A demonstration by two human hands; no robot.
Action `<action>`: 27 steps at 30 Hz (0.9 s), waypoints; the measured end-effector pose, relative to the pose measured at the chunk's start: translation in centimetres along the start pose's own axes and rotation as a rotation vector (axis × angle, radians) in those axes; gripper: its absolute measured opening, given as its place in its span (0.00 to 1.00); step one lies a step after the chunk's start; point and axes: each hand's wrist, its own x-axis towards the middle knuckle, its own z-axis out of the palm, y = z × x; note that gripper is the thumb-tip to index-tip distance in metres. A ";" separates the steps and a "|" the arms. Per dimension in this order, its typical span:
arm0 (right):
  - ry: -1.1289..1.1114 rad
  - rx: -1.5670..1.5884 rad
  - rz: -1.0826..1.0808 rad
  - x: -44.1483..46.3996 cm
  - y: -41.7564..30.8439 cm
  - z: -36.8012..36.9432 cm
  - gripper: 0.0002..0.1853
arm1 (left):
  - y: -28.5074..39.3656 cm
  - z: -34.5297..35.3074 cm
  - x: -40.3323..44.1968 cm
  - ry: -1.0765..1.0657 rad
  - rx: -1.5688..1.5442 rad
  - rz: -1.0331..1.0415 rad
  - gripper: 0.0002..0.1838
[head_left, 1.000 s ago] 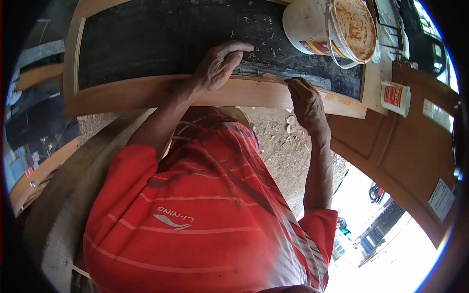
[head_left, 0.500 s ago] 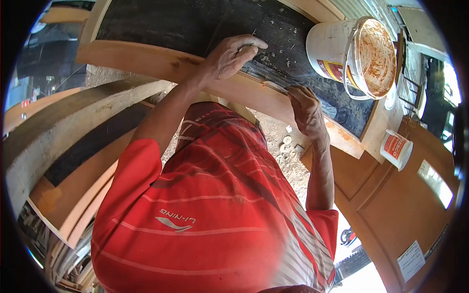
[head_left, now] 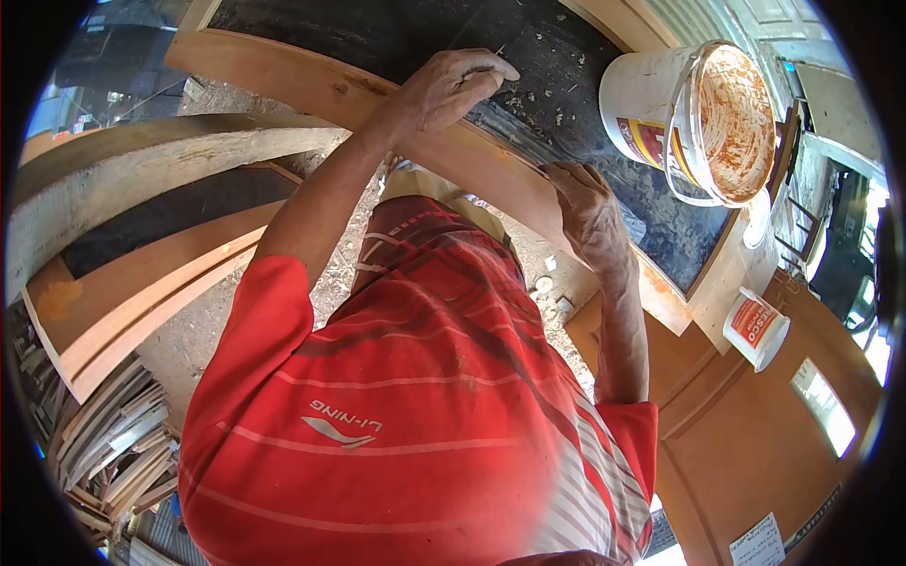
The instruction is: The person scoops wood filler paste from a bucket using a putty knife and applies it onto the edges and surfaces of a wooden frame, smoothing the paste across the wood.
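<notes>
My left hand (head_left: 453,90) is over the wooden frame rail (head_left: 510,184) and the dark panel (head_left: 377,33) behind it. Its fingers are curled, index finger and thumb close together, and a thin pale sliver shows by the fingertips. What it holds, if anything, I cannot make out. On the right, my right hand (head_left: 587,208) is closed at the rail, its fingers bent down along the inner edge. Whatever lies under those fingers is hidden. Behind it, a large white bucket (head_left: 651,80) smeared inside with orange-white paste lies tilted on the panel, its mouth facing right.
A small white tub with a red label (head_left: 753,325) is at the right, by brown door panels (head_left: 727,406). A curved pale beam (head_left: 189,160) and another framed panel (head_left: 160,283) stand left. Scrap wood strips (head_left: 113,434) are piled at lower left.
The view has shifted somewhat, bringing more of the scrap wood into sight. My right hand is slightly higher in view, and a thin strip seen beside its fingertips no longer shows clearly.
</notes>
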 end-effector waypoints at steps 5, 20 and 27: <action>-0.025 -0.014 -0.058 -0.3 0.3 -0.8 0.18 | 0.2 0.3 -0.1 0.059 0.015 0.022 0.18; 0.139 -0.158 0.128 -3.6 -3.5 0.4 0.26 | 0.2 0.3 -0.1 0.080 0.020 0.062 0.19; 0.357 -0.042 0.423 -3.3 -10.2 7.8 0.28 | -0.9 -0.1 0.4 -0.016 -0.057 0.100 0.19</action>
